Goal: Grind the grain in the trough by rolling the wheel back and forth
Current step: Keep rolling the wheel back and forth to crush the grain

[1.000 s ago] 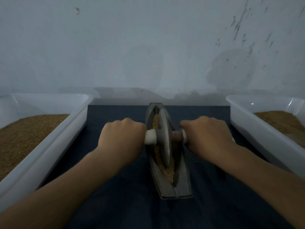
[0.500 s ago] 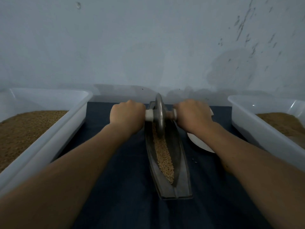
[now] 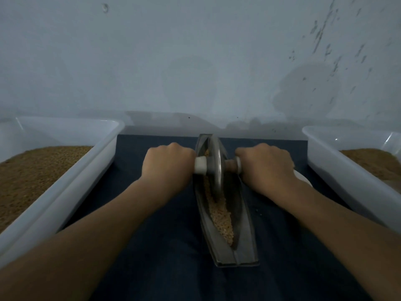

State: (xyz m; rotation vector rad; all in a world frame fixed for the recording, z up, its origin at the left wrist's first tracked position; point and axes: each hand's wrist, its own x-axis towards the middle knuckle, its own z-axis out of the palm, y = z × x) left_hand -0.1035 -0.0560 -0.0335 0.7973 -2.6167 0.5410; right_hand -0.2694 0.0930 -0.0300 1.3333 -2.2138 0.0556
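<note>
left tub (image 3: pixel 65 132): white plastic, at left edge, on cloth
left fill (image 3: pixel 32 170): brown granular, covers tub floor
right tub (image 3: pixel 336 177): white plastic, at right edge
right fill (image 3: pixel 377 164): brown granular, finer-looking
cloth (image 3: pixel 152 268): dark blue, flat, between tubs
disc (image 3: pixel 302 179): white, just beside right tub, only partly seen
wall (image 3: pixel 195 61): pale, dark scuffs upper right

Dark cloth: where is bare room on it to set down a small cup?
Bare cloth lies between the left tub and the trough, under the left forearm. Right of the trough is crowded: a white dish, the right hand and the right tub.
</note>
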